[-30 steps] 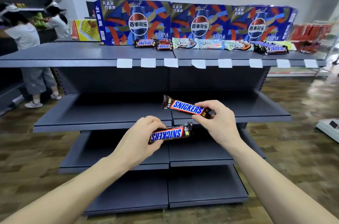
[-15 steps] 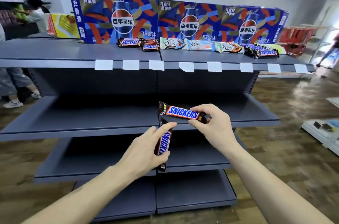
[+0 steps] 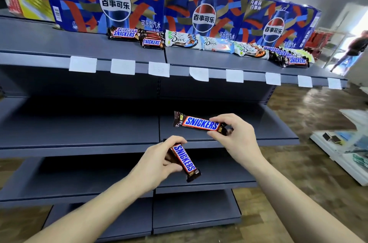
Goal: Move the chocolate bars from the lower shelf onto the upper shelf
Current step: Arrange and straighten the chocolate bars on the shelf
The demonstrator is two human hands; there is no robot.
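Observation:
My right hand (image 3: 237, 135) pinches the right end of a Snickers bar (image 3: 199, 123), held level in front of the second shelf (image 3: 79, 143). My left hand (image 3: 157, 165) grips a second Snickers bar (image 3: 184, 160), tilted steeply with its lower end pointing down to the right. On the upper shelf (image 3: 59, 51) lies a row of bars: Snickers (image 3: 124, 34) and a small Snickers stack (image 3: 152, 41) on the left, three Dove bars (image 3: 211, 45) in the middle, more Snickers (image 3: 292, 59) at the right.
Three blue Pepsi cartons (image 3: 111, 1) stand along the back of the upper shelf, with a yellow box (image 3: 25, 3) to their left. White price tags (image 3: 82, 64) line the shelf edge. A person (image 3: 352, 51) walks at the far right. A white low stand (image 3: 342, 147) sits on the floor.
The view has moved closer to the shelves and to the left. My left hand has turned its bar from level to steeply tilted. My right hand keeps its bar level.

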